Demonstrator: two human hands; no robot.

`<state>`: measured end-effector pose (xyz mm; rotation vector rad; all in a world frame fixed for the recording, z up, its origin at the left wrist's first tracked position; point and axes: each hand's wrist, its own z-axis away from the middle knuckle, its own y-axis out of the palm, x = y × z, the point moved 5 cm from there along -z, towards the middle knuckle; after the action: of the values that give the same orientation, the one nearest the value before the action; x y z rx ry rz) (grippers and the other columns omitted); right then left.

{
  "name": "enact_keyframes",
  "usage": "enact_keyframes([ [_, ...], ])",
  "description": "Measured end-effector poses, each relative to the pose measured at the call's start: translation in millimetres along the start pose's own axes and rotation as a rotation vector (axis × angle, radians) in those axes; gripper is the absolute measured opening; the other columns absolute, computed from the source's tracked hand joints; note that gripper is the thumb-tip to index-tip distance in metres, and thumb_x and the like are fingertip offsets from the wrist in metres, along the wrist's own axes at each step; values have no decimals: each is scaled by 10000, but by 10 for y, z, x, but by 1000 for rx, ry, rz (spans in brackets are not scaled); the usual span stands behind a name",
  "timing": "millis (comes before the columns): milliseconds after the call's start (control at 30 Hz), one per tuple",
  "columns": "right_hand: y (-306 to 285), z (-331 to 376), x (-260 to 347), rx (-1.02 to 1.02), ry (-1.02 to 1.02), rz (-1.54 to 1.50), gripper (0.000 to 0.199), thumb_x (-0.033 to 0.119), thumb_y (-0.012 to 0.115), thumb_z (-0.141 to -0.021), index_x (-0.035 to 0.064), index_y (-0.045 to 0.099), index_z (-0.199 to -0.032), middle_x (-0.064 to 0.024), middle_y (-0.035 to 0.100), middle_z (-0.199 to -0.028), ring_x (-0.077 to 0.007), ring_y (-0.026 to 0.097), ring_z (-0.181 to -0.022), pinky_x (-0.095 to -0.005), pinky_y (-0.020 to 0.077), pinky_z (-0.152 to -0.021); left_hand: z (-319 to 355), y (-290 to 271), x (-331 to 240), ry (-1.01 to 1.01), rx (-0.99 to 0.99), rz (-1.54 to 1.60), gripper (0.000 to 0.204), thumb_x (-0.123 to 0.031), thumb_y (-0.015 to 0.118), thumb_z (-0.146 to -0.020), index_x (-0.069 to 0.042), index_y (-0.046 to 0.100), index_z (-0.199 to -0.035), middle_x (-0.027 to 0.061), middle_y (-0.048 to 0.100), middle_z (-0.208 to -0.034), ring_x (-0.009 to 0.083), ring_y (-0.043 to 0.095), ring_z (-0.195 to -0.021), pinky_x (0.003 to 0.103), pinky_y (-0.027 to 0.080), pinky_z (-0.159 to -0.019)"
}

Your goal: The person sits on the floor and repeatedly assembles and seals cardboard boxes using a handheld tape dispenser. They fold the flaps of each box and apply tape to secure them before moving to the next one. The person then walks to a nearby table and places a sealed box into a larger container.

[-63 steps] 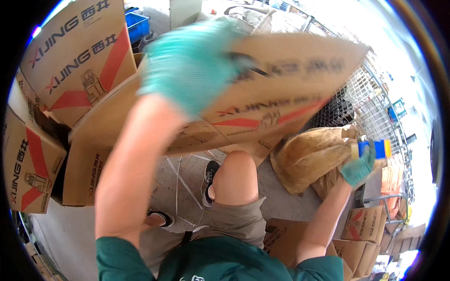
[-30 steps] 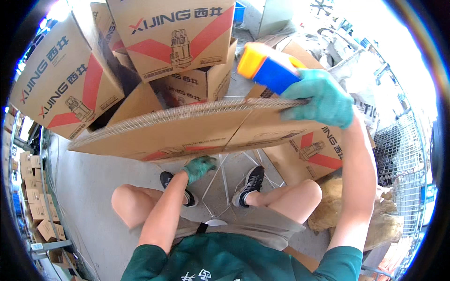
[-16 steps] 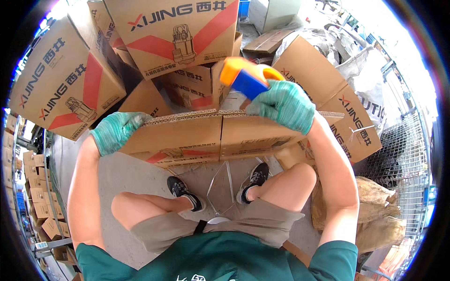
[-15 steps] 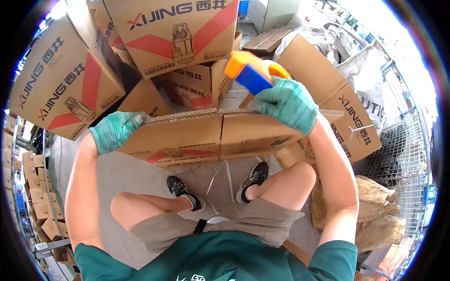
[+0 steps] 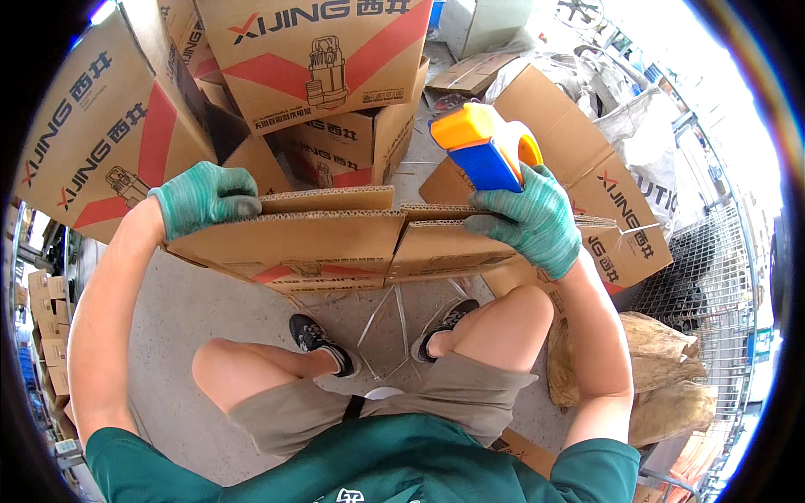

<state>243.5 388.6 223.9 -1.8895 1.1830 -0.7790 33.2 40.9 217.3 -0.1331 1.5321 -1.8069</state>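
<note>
In front of my knees stands a partly flattened cardboard box, its long top edges toward me and a narrow gap between its front and back layers. My left hand, in a green knit glove, grips its upper left corner with curled fingers. At the upper right edge is my gloved right hand, closed around an orange and blue tape dispenser. The thumb and a finger of that hand also pinch the box's edge. The dispenser's handle is mostly hidden in the palm.
Large printed cartons stand ahead and to the left. An opened carton leans at the right, beside a wire mesh cage. Brown crumpled sacks lie by my right knee. Loose straps are on the floor between my shoes.
The top layers of the cardboard box have parted. My left hand has shifted left and slightly up. My right hand and the tape dispenser have moved a little right and down.
</note>
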Motion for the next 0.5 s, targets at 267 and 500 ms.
enact_keyframes([
  [267,-219,101,169,-187,-28,205,371,321,905,-718,202,796,-1053,-106,695,-981,-336,654,-875,-462,530,-834,182,46,-94,-185,80,-182,366,-416,688,-954,-73,767,-1054,216,734,-948,409,683,-848,438,542,-798],
  [500,-9,200,246,71,-54,403,467,324,865,-741,209,753,-1179,-126,599,-966,-330,637,-900,-470,530,-847,278,90,-149,-193,-5,-73,345,-377,671,-973,-77,773,-1107,226,734,-968,398,695,-847,435,545,-802],
])
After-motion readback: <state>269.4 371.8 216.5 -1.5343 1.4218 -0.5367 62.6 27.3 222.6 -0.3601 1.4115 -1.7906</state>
